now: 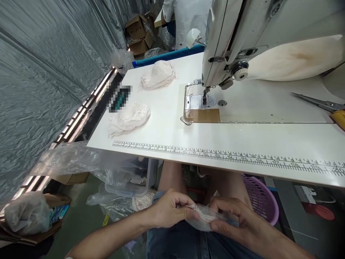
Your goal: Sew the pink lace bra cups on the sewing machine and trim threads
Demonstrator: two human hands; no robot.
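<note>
Low over my lap, my left hand [168, 210] and my right hand [233, 217] both pinch a small white lace piece [202, 216], fingers closed on its edges. The piece sits between the two hands, below the front edge of the white sewing table [242, 144]. On the table's left lie a pile of white lace trim [129, 117] and, farther back, a stack of pale lace cups [159, 75]. The sewing machine [256, 39] stands at the upper right, its needle over the metal plate [199, 102].
Scissors [318, 102] lie at the table's right edge. A printed ruler [229, 156] runs along the table front. Below are a purple basket [262, 199], a clear plastic bin [132, 180] and plastic bags on the left. Cardboard boxes [137, 34] and another person in white [185, 18] are behind.
</note>
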